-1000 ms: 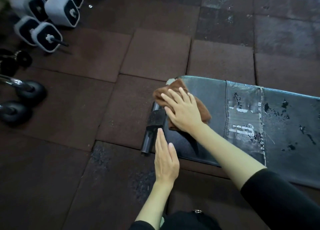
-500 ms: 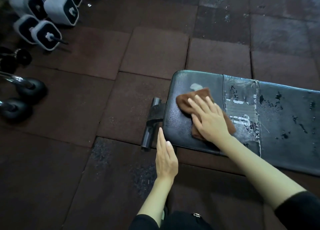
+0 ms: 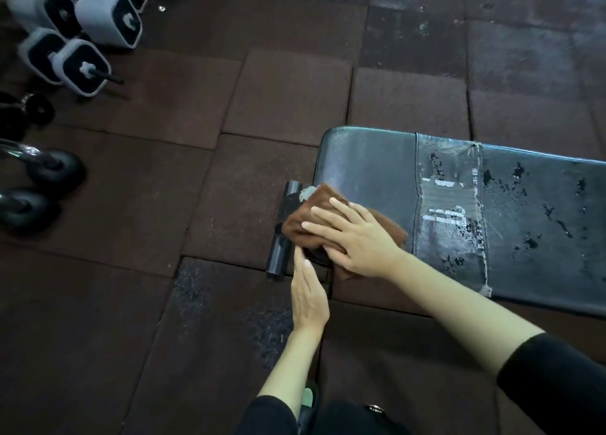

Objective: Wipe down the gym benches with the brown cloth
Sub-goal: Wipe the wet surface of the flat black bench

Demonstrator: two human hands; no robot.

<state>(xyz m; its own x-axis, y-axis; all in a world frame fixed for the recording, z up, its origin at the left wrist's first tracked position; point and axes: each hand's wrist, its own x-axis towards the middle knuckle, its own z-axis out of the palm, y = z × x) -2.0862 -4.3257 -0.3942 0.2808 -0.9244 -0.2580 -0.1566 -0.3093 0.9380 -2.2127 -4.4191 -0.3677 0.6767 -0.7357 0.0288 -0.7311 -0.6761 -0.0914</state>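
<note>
A black padded gym bench [image 3: 377,166] with worn, peeling patches stretches from the middle to the right edge. My right hand [image 3: 357,238] lies flat with straight fingers on the brown cloth [image 3: 314,211], pressing it onto the bench's near left corner. The cloth hangs partly over the left end of the pad. My left hand [image 3: 308,297] is held flat and upright beside the bench's front left corner, fingertips near the cloth's lower edge; it holds nothing.
A black crossbar foot [image 3: 282,238] sticks out under the bench's left end. Grey-and-black square dumbbells [image 3: 85,66] lie at the upper left, round black dumbbells [image 3: 49,169] at the left edge. Dark rubber floor tiles [image 3: 288,100] surround the bench.
My right hand has slid the cloth from the middle of the pad back left to the near left corner, over the end edge. The left hand stayed by the corner.
</note>
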